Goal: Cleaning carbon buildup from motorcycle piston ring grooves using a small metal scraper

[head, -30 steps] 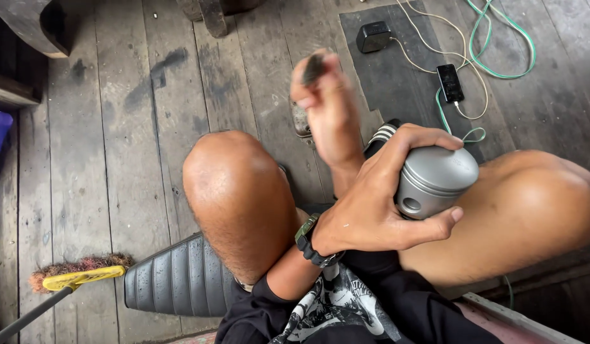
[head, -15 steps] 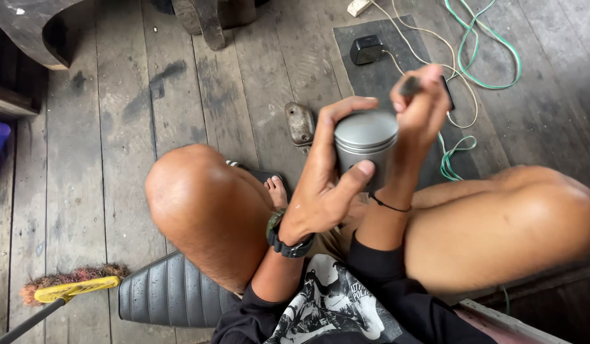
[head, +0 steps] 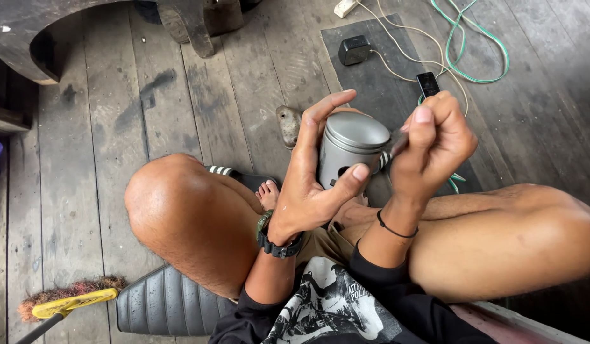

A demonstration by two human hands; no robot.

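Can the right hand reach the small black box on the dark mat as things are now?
Probably not at once. The right hand is pinching a thin tool against the grey piston that the left hand holds. The black box lies uncovered on the mat, farther ahead.

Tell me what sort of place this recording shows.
Probably an informal home or backyard repair spot. The person sits low over a worn grey plank floor, left hand holding a grey metal engine piston, with tangled white and green cables nearby.

An informal repair workshop (likely for motorcycles): worn, stained floorboards (head: 85,191), a black ribbed motorcycle seat (head: 161,309), loose cables (head: 473,38), a rubber mat (head: 397,76), and a yellow-backed brush (head: 69,299).
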